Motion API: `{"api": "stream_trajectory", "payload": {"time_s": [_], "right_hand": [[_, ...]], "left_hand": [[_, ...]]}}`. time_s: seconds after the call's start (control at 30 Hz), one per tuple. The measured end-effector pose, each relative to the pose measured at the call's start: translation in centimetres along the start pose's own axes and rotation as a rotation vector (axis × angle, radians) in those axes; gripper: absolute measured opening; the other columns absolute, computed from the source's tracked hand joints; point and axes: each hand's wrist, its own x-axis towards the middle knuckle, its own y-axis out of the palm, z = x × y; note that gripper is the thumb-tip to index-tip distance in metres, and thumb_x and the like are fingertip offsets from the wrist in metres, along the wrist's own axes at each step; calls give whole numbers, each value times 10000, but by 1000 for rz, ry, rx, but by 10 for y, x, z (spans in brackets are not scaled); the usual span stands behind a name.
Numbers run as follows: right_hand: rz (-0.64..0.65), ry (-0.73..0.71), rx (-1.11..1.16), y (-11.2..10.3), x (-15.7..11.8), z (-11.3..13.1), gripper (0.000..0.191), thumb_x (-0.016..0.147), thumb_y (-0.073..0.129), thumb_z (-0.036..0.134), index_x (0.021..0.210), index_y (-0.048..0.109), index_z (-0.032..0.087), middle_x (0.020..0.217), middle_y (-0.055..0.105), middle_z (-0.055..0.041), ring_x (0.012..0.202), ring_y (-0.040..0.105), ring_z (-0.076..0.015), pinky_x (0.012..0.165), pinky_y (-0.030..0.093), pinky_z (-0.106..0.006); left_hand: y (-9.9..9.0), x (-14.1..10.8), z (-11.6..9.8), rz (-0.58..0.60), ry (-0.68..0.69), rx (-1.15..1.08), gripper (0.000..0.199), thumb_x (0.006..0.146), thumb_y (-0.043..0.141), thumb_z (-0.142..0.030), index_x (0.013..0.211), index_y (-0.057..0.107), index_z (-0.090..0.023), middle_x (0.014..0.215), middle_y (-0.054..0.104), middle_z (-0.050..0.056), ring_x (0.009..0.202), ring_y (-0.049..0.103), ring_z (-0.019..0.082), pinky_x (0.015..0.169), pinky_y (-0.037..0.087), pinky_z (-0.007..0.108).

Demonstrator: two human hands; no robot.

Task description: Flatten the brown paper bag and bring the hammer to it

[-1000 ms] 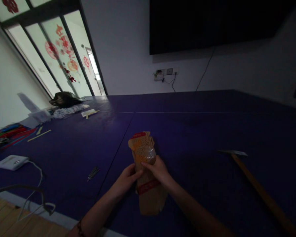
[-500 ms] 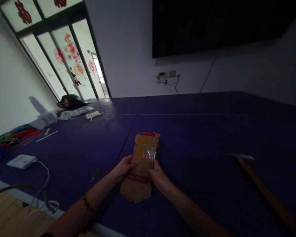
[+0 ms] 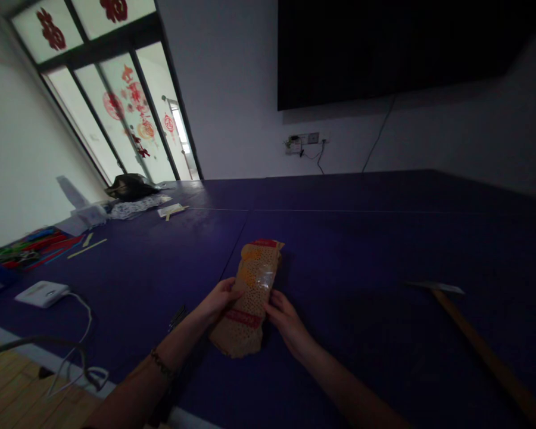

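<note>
A brown cardboard piece (image 3: 250, 304), dotted with small dark holes, is in front of me above the purple table. It has red printed bands, orange marks and a shiny clear patch like tape. My left hand (image 3: 222, 300) grips its left edge, the thumb lying on its face. On the opposite edge, the fingers of my right hand (image 3: 287, 322) close on the cardboard. Several thin dark nails (image 3: 177, 317) lie by my left forearm, partly hidden behind it. A hammer (image 3: 469, 330) with a wooden handle rests on the right, away from my right hand.
The purple table (image 3: 348, 250) reaches back to the wall. At left are a white device (image 3: 42, 294) with a cable, coloured strips (image 3: 44, 247) and pale sticks (image 3: 87, 248). A black bag (image 3: 131, 186) sits at the far left. A dark screen (image 3: 384, 53) hangs above.
The cardboard and both hands have shifted slightly left, and the cardboard is tilted a little more. The right fingers have moved slightly along its edge. The nails are now more covered by my left forearm.
</note>
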Motion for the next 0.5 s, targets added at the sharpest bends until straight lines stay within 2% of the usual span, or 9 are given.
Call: {"api": "stream_trajectory", "payload": {"time_s": [0.07, 0.13, 0.23, 0.3, 0.4, 0.5], "right_hand": [[-24, 8, -39, -3, 4, -5, 371, 640, 573, 373, 952, 448, 215, 975, 589, -78, 820, 612, -212, 717, 495, -364], [-58, 6, -84, -8, 8, -11, 394, 601, 593, 394, 911, 430, 215, 886, 572, -57, 689, 611, -193, 636, 503, -360], [-91, -15, -140, -12, 13, -18, 383, 599, 580, 404, 884, 408, 215, 821, 533, -31, 621, 596, -173, 581, 503, -344], [-96, -27, -174, -14, 15, -21, 337, 633, 550, 396, 876, 405, 212, 791, 521, -20, 590, 588, -160, 550, 502, -329], [-94, -53, -222, -13, 14, -24, 268, 679, 519, 354, 878, 411, 212, 766, 517, -11, 563, 577, -145, 517, 495, -305], [-90, -84, -268, -11, 11, -26, 220, 703, 506, 303, 886, 422, 213, 750, 523, -5, 545, 568, -137, 501, 487, -292]], "left_hand": [[-21, 7, -20, -42, 18, 65, 349, 568, 701, -183, 890, 585, -117, 803, 678, 69, 668, 640, 185, 656, 503, 292], [-50, 16, -43, -89, 20, 141, 363, 562, 681, -164, 906, 577, -108, 785, 677, 70, 641, 638, 191, 625, 510, 302], [-96, 28, -72, -193, 3, 292, 341, 551, 666, -191, 866, 579, -95, 694, 666, 53, 552, 618, 178, 542, 501, 284], [-118, 33, -83, -243, -25, 355, 352, 540, 659, -225, 858, 573, -99, 688, 666, 53, 556, 619, 181, 548, 504, 292], [-133, 34, -86, -257, -54, 432, 370, 513, 667, -258, 837, 578, -102, 683, 669, 56, 568, 627, 197, 560, 509, 308], [-132, 31, -78, -318, -45, 509, 305, 532, 661, -278, 779, 605, -109, 633, 668, 55, 527, 624, 213, 509, 503, 311]]}}
